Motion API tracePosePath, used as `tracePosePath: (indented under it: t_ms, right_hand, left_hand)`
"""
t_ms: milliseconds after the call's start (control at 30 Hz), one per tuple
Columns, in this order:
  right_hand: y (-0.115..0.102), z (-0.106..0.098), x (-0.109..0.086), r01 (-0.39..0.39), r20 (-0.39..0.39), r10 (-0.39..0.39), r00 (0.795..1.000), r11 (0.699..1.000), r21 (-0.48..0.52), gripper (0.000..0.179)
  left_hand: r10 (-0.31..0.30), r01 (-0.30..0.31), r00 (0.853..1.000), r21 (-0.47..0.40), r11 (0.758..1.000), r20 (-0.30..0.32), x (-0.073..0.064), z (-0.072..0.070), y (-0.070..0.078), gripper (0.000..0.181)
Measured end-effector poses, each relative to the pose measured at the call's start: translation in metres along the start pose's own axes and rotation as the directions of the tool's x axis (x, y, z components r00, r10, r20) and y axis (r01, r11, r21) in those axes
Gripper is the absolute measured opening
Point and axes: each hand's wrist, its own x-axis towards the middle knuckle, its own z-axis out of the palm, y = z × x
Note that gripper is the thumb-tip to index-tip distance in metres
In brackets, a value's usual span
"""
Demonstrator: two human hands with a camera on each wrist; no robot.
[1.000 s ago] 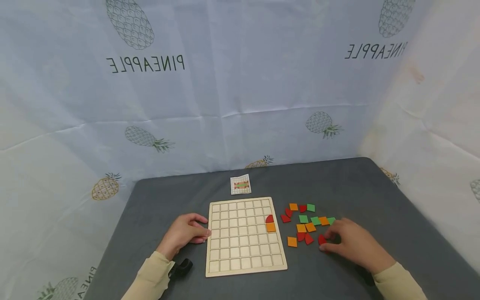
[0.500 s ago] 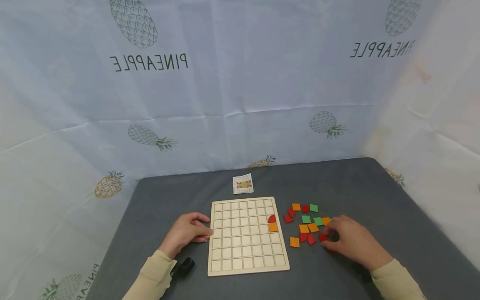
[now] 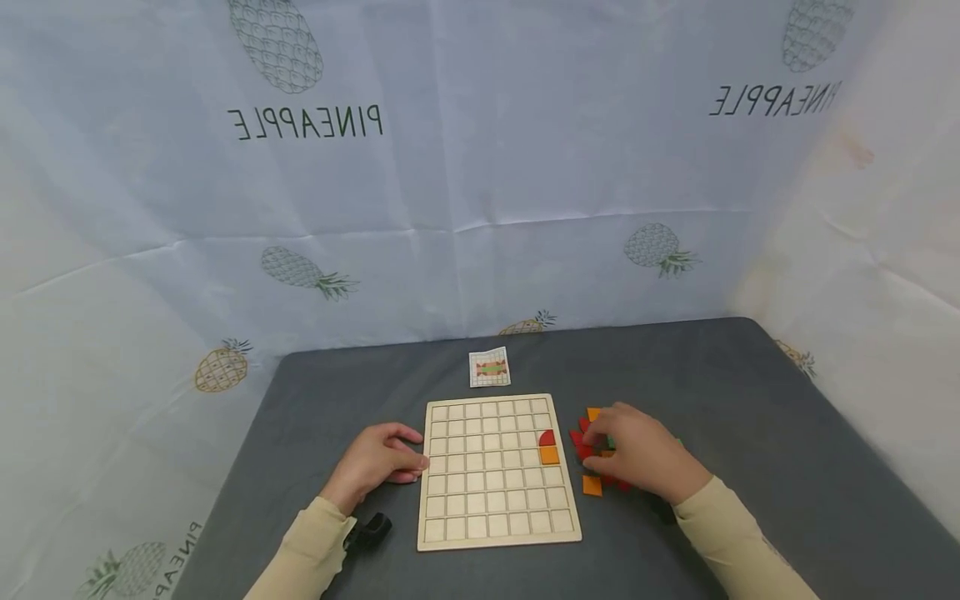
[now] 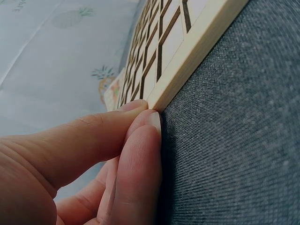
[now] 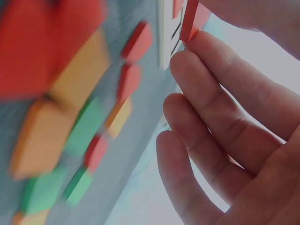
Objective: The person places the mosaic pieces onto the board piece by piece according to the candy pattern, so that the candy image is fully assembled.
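Observation:
A wooden grid board [image 3: 498,505] lies flat on the table. On its right side sit a red rounded-corner tile [image 3: 547,438] and, just below it, an orange square tile [image 3: 550,456]. My left hand [image 3: 372,464] pinches the board's left edge between thumb and fingers; the left wrist view shows the fingertips right at its wooden rim [image 4: 187,63]. Over the loose tiles, my right hand [image 3: 643,450] holds a red tile [image 5: 190,21] between thumb and index finger, its other fingers extended. That hand hides much of the pile in the head view.
Loose red, orange and green tiles lie right of the board, among them an orange tile [image 3: 592,485] and a green tile [image 5: 78,186]. Behind the board lies a small pattern card [image 3: 490,368]. A printed curtain [image 3: 480,167] hangs around the grey table [image 3: 360,375].
My right hand has picked up the red tile from the pile's right end and carried it left toward the board. My left hand stays at the board's edge.

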Motion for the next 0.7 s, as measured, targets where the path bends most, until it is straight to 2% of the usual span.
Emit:
tracePosePath:
  t_ms: [133,300,533,700]
  right_hand:
    - [-0.014,0.007,0.012,0.060,0.023,-0.061,0.998,0.998,0.027,0.019]
    - [-0.026,0.014,0.016,0.083,0.059,-0.086,0.995,0.995,0.052,0.018]
    - [-0.030,0.023,0.015,0.098,0.092,-0.102,0.990,0.994,0.053,0.016]
    - [-0.030,0.026,0.013,0.116,0.083,-0.118,0.990,0.993,0.034,0.017]
  left_hand:
    - [0.003,-0.003,1.000,0.002,1.000,-0.003,0.001,0.001,-0.001,0.046]
    - [-0.003,0.003,1.000,-0.002,1.000,-0.004,0.001,0.002,-0.001,0.044]
    - [-0.006,0.006,1.000,-0.005,1.000,-0.006,0.002,0.002,0.000,0.043]
    - [-0.003,0.003,1.000,0.003,1.000,-0.001,0.002,0.002,0.000,0.044]
